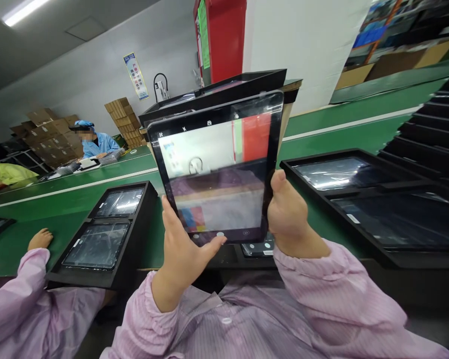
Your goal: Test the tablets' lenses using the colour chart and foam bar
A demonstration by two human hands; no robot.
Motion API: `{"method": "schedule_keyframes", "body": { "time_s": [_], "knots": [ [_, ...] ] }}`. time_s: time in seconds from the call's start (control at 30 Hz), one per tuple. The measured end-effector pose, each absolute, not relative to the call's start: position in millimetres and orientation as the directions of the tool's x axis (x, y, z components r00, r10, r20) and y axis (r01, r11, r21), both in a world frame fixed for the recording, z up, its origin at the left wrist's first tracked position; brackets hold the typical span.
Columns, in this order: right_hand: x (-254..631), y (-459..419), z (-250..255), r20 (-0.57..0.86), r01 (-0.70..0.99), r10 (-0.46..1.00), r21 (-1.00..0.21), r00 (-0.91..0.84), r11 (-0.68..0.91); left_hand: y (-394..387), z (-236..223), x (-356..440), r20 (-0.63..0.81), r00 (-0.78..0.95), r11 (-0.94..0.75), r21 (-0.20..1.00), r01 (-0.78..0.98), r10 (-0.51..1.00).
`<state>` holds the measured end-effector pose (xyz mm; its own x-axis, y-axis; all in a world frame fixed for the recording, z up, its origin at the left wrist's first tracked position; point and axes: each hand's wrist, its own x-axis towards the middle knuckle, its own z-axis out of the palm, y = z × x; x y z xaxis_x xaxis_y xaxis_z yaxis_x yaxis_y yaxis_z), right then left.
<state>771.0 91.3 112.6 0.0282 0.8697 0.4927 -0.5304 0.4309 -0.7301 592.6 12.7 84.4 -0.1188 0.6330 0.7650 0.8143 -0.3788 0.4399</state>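
Note:
A tablet is held up in front of me, tilted slightly, its lit screen showing a camera picture of the wall and red cabinet ahead. My left hand grips its lower left corner, the thumb lying along the bottom edge near the round on-screen button. Around the right edge is closed my right hand, thumb pointing up and the other fingers hidden behind. Below the tablet, part of another tablet in a black tray shows. Behind it rises a black tray on top of cardboard.
To the left, a black tray holds two film-covered tablets; a wider tray lies right. Black trays are stacked at far right on the green bench. A co-worker's hand rests at left. Another person sits farther back.

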Motion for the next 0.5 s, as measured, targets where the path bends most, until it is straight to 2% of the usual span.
{"method": "schedule_keyframes", "body": {
  "time_s": [0.1,0.27,0.5],
  "knots": [
    [774.7,75.8,102.4,0.481,-0.522,0.876,-0.738,0.039,0.428,-2.7,76.0,595.9,0.736,-0.131,-0.35,0.461,0.816,0.664],
    [775.8,62.9,89.6,0.439,-0.548,0.897,-0.738,0.053,0.394,-18.1,66.3,598.2,0.733,-0.098,-0.337,0.422,0.842,0.673],
    [776.8,70.4,71.7,0.367,-0.495,0.907,-0.76,0.208,0.421,-16.4,62.9,596.7,0.732,-0.085,-0.343,0.415,0.843,0.676]
  ]
}}
